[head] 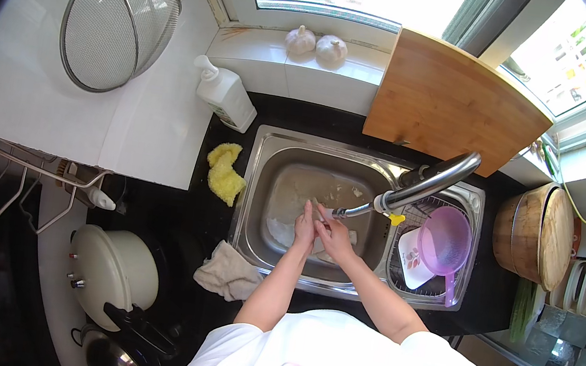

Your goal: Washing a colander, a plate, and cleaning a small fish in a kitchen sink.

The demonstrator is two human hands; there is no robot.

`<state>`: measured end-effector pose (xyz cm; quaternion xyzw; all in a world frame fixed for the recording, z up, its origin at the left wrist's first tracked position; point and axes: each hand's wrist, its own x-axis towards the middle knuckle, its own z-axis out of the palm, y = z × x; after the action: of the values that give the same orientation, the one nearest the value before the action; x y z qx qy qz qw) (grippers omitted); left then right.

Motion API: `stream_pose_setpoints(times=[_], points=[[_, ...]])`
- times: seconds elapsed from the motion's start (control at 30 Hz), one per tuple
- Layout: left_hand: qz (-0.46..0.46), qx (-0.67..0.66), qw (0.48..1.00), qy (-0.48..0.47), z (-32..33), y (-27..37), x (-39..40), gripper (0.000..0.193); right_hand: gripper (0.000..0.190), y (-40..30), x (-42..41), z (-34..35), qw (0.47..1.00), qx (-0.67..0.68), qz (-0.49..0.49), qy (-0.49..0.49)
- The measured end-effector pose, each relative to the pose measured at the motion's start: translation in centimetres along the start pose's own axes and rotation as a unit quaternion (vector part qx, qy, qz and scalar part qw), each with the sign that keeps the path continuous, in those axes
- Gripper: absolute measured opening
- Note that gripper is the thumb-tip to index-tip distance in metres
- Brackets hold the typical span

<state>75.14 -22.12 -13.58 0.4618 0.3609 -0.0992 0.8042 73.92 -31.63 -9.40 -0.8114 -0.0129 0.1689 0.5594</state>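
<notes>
Both my hands are over the large basin of a stainless-steel sink (264, 190), close together under the spout end of the faucet (431, 184). My left hand (305, 229) has its fingers extended and meets my right hand (335, 237), whose fingers touch it. Whether anything small lies between them cannot be seen. Cloudy water with pale scraps and some foam stands in the basin below. A whitish piece shows partly beside my right hand. In the smaller basin a purple plastic strainer (445, 239) rests partly over a white tray with a leaf print (411, 260).
Left of the sink lie a yellow scrubbing cloth (225, 174) and a beige rag (229, 273); a white pump bottle (225, 95) stands behind. A pressure cooker (115, 270) is at lower left. A wooden cutting board (454, 98) leans behind the faucet, and a wooden barrel (530, 234) stands right.
</notes>
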Motion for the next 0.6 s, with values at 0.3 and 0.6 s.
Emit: stream_pose_setpoints(times=[0.3, 0.6], points=[[-0.046, 0.111, 0.986, -0.118, -1.2, 1.6, -0.7, 0.048, 0.026, 0.3, 3.1, -1.2, 0.907, 0.342, 0.239, -0.059], [0.065, 0.11, 0.986, -0.107, -0.5, 0.3, -0.6, 0.02, 0.01, 3.3, 4.8, -0.7, 0.808, 0.52, 0.275, -0.039]])
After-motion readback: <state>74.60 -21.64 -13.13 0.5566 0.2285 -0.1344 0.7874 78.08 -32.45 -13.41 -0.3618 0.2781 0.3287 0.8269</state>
